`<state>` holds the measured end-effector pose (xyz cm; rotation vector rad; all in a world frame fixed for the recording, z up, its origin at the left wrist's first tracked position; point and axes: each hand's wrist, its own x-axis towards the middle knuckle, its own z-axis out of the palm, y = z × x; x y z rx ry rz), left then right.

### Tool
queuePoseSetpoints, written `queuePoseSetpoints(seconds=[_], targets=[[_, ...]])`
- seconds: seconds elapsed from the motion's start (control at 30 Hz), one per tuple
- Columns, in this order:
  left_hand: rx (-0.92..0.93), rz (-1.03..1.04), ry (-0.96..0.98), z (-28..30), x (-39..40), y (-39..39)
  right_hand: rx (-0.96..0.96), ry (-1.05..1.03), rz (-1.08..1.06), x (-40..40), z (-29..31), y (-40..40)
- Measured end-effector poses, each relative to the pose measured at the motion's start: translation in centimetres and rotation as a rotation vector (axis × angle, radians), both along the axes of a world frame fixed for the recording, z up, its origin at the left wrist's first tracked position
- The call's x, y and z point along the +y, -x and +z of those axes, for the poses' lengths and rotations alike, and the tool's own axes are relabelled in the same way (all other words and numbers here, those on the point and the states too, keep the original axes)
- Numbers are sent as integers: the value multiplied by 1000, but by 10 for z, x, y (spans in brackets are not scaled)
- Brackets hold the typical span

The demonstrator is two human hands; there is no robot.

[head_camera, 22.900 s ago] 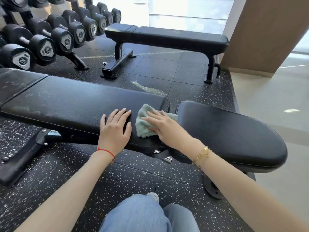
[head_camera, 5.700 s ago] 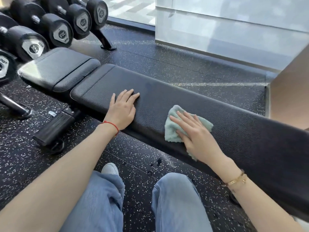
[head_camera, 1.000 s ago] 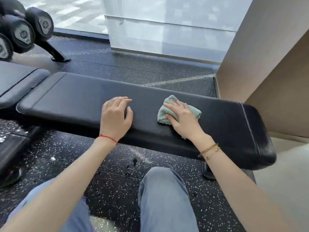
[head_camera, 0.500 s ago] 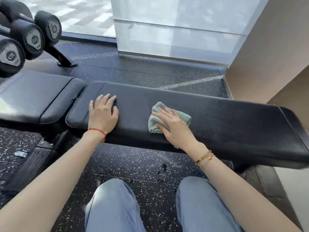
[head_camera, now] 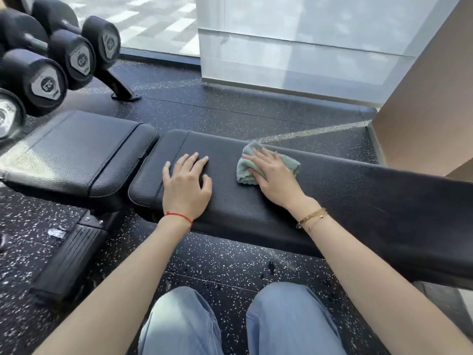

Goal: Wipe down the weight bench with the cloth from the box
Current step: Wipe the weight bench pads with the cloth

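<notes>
Speckled gym floor (head_camera: 230, 260), black bench pad (head_camera: 358, 201). Right hand (head_camera: 275, 179) presses green cloth (head_camera: 245, 170) flat-fingered for wiping contact; left hand (head_camera: 186, 185), fingers spread, braces nearby.

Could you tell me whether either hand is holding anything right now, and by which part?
Neither grips anything. The right hand presses flat on the middle of the cloth on the bench; the left hand rests flat on the pad.
</notes>
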<state>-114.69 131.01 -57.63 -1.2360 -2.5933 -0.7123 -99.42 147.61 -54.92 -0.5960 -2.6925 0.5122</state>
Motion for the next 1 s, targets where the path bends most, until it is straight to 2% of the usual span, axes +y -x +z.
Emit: queuePoseSetpoints(seconds=[0.1,0.17,0.3,0.4,0.5,0.63,0.73,0.83,0.9,1.0], targets=[[9,8,-12,-2,0,0,-6,25,169,-30,1,-39],[12,11,-21,-2,0,0,-17,47,200,-25,3,-53],[18,26,-39,-2,2,-1,-26,26,29,21,3,-1],[6,34,-47,-1,3,0,-44,4,-68,24,-2,43],[5,29,-50,-2,1,1,-9,-1,89,-18,-3,27],[-2,17,-47,-4,-1,1,22,13,274,-57,-4,-47],[-2,14,-54,-4,0,1,11,31,179,-26,-1,-61],[-8,22,-62,-4,0,0,-12,14,-30,15,1,-20],[-13,25,-63,-3,0,0,-35,3,-111,15,-3,9],[-15,20,-58,-3,0,2,-23,-20,30,-30,-7,10]])
